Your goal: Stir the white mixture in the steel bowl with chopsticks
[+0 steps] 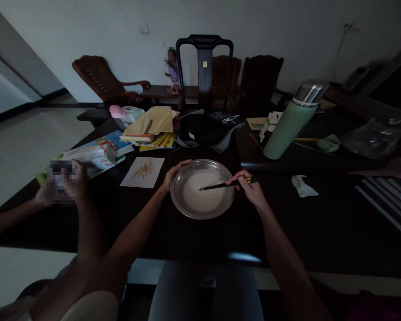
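Note:
A round metal basin (175, 198) stands on the dark table before me, holding a whitish liquid or batter (203, 201). My left hand (174, 174) grips the basin's left rim, its fingers along the far side. In my right hand (249, 188) are black chopsticks (217, 185) with gold bands near the top end. They slant down leftwards, their tips at the pale contents near the basin's middle. My right hand is beside the basin's right rim; whether it touches the rim, I cannot tell. Left of the basin, thin pale sticks (145, 169) lie on white paper (135, 179).
At left another person's hands (80, 176) hold a blurred-out object. Books and envelopes (153, 122), a black bag (200, 127) and a tissue pack (90, 156) lie behind. To the right are a green thermos (287, 129) and crumpled tissue (304, 186). Someone sits farther back (173, 73).

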A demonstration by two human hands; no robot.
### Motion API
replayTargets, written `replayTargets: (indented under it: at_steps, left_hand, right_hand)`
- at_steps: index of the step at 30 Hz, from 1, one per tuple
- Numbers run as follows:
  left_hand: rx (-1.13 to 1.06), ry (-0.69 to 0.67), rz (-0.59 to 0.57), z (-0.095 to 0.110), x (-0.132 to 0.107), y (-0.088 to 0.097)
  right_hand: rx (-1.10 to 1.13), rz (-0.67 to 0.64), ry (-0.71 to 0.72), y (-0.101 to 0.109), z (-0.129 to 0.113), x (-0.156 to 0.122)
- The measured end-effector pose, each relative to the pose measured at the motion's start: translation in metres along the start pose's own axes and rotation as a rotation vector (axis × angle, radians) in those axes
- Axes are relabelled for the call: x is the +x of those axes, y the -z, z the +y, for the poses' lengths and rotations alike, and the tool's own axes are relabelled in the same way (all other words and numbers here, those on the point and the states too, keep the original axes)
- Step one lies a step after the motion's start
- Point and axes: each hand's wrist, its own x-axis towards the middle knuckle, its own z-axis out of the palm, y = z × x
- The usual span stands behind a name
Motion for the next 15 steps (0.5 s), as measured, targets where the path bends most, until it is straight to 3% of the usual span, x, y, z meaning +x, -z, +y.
replayTargets:
  at_steps: [2,3,5,10,15]
  left_hand:
    - [-0.022,0.107,0.029,-0.036,0.023,-0.064]
    - [-0.027,0.120,0.023,-0.052,0.033,-0.087]
    - [-0.040,0.128,0.025,-0.073,0.046,-0.110]
    - [-0.067,0.148,0.031,-0.079,0.049,-0.094]
    - [-0.085,0.258,0.078,-0.082,0.052,-0.096]
  right_hand:
    - [0.004,0.086,0.019,0.003,-0.002,0.000]
    - [0.014,0.125,0.023,0.005,-0.003,0.000]
    - [0.037,0.138,0.016,0.006,-0.005,-0.001]
    - [0.038,-0.056,-0.013,-0.001,-0.002,-0.002]
    - [0.005,0.060,-0.002,0.007,-0.003,0.000]
